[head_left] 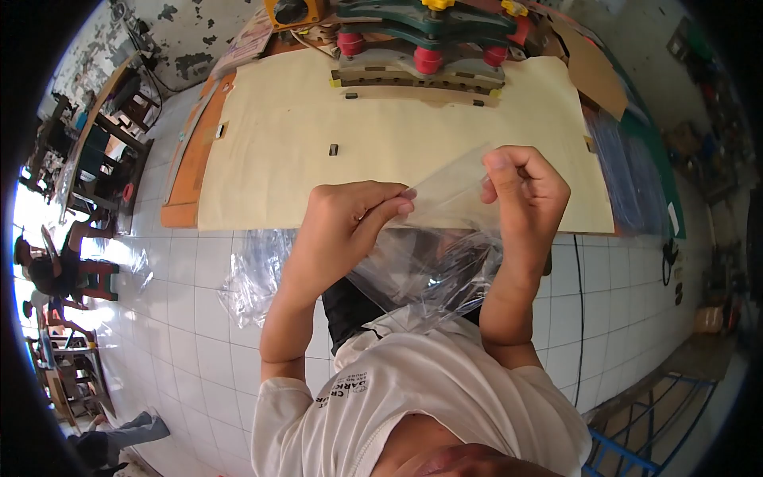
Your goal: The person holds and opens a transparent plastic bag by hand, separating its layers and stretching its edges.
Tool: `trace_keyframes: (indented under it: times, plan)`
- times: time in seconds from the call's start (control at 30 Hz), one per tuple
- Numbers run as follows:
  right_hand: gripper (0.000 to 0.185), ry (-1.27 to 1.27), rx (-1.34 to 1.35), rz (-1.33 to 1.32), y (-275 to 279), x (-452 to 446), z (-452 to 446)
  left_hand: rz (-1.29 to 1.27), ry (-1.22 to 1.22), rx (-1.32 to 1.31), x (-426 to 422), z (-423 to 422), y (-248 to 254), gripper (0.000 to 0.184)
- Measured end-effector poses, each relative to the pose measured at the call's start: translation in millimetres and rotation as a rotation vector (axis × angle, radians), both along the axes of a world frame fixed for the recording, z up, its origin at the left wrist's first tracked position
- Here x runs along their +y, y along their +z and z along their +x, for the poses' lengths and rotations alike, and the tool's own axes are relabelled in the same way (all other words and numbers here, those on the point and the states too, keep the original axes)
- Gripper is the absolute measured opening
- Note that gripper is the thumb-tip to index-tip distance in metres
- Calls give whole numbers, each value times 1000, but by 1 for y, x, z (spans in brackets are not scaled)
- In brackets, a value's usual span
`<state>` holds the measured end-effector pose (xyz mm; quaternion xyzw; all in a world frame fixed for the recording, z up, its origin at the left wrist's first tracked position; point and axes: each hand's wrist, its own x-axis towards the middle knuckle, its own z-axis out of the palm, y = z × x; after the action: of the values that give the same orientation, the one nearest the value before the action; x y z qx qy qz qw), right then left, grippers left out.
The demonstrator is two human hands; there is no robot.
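Note:
A thin clear plastic sheet or bag [451, 184] stretches between my two hands, above the front edge of the table. My left hand [342, 226] is closed, pinching its left edge between thumb and fingertips. At the other end, my right hand [526, 195] is closed on the plastic with the thumb laid along it and the fingers curled. Below the hands, crumpled clear plastic [441, 274] lies across my lap. More clear plastic [256, 274] hangs at the left, beside my left forearm.
A cream sheet [270, 143] covers the table, with small dark pieces on it. At the back stands a green press-like frame [429, 36] with red and yellow knobs. Flat clear plastic [628, 175] lies on the right. A person [60, 262] sits far left.

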<state>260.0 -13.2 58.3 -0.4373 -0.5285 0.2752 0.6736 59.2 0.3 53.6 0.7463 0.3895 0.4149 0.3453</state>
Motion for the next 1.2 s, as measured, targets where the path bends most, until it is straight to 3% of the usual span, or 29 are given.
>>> trace_keyframes:
  times: [0.47,0.6,0.67,0.97,1.2]
  plan:
    - [19,26,-222,14,-13,7,-6,-28,-18,-2,-4,-4,-2,11]
    - [18,43,-198,32,-15,7,-15,-46,-45,54,-3,2,4,14]
    - [14,62,-232,41,-17,7,-18,-8,-23,-144,-4,12,4,18]
    - [8,97,-289,96,-11,4,-26,-112,-9,12,-5,18,17,20]
    - [5,118,-253,127,-15,5,-26,-90,-38,-82,-1,17,5,15]
